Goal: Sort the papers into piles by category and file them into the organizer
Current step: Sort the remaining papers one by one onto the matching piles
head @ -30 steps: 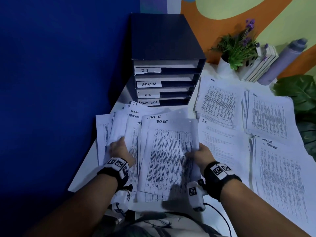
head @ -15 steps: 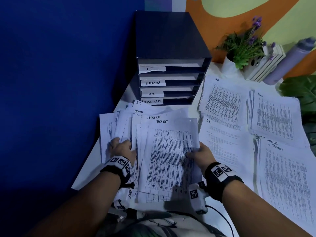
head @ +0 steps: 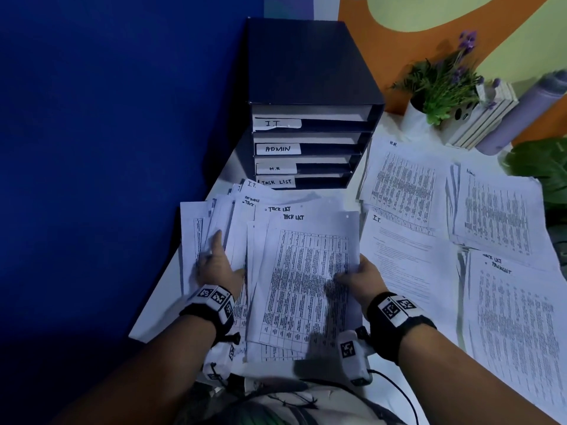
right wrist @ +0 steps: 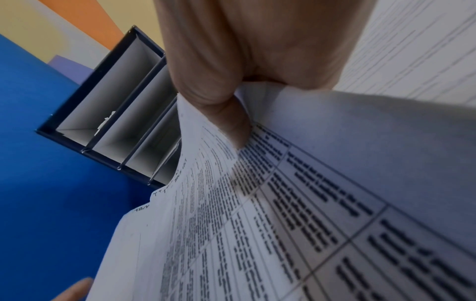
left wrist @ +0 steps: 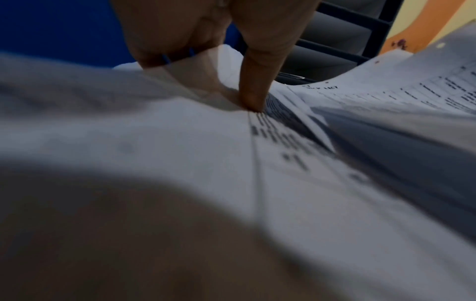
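A dark blue organizer (head: 306,72) stands at the back with slots labelled I.T., ADMIN, H.R and TASK LIST. In front of it lies a fanned, unsorted stack of papers (head: 233,216). My right hand (head: 359,274) pinches the right edge of the top "Task List" sheets (head: 306,271), thumb on top (right wrist: 231,120). My left hand (head: 214,265) lies on the stack's left side. Its index finger (left wrist: 253,97) is straight and presses on a sheet; the other fingers are hidden behind a raised sheet. Sorted piles lie to the right: H.R (head: 405,185), Admin (head: 497,216), I.T. (head: 405,250), Task List (head: 515,317).
A potted plant (head: 441,84), a white slatted box (head: 487,118) and a purple bottle (head: 521,115) stand at the back right, with a large green leaf (head: 543,170) at the right edge. A blue wall (head: 107,148) runs close along the table's left side.
My left hand has slid forward over the fanned stack and its index finger has straightened onto a sheet. The right hand keeps its pinch on the Task List sheets.
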The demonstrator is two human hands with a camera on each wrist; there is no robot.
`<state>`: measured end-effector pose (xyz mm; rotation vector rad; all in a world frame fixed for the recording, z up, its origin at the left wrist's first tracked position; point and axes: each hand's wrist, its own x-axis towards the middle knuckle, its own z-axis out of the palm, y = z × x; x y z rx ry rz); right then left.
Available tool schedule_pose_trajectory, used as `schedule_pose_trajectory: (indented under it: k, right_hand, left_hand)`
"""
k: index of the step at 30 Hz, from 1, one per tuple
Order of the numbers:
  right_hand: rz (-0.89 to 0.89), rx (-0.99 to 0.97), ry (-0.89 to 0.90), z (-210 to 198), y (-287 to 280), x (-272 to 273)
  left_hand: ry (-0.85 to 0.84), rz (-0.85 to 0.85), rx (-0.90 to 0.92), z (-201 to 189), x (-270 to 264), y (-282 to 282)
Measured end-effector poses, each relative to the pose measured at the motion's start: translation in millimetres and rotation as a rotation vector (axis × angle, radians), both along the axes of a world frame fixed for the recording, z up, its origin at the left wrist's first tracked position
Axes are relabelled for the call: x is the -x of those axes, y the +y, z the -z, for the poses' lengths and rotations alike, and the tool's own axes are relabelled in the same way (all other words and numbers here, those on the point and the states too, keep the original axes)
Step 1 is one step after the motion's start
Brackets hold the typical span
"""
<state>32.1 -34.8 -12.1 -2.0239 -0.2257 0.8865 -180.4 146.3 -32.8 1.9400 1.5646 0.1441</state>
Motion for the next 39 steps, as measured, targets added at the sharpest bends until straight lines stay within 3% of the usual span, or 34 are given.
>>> schedule_pose_trajectory:
  k: [4, 11, 17, 20, 26, 30, 34, 39]
  right_hand:
    - [-0.011, 0.029, -0.021, 1, 2, 1]
    - [-0.038, 0.059, -0.024, 3, 1, 6]
    - [-0.041, 0.082, -0.099, -2, -8, -5]
    - [0.033, 0.037, -0.028, -3, -15, -14]
    - [0.090, -0.119, 0.103, -15, -17, -12]
    - [0.065, -0.261, 0.163, -40, -8, -6]
    - [0.072, -0.432, 0.050, -77, 9, -3]
    - [0.066, -0.632, -0.154, -125, 24, 7]
  left_hand:
    - [0.167, 0.047, -0.052, -3, 2, -2]
    - [0.172, 0.082, 0.033, -3, 6, -1]
    - [0.154, 0.114, -0.125, -10, 5, -5]
    - [-0.003, 0.139, -0.124, -13, 5, -6]
    - [-0.349, -0.008, 0.149, -28, 2, -11]
    - [-0.512, -0.074, 0.212, -63, -15, -24]
    - [-0.707, -0.109, 0.197, -103, -32, -34]
    - [-0.798, -0.111, 0.018, -126, -51, -23]
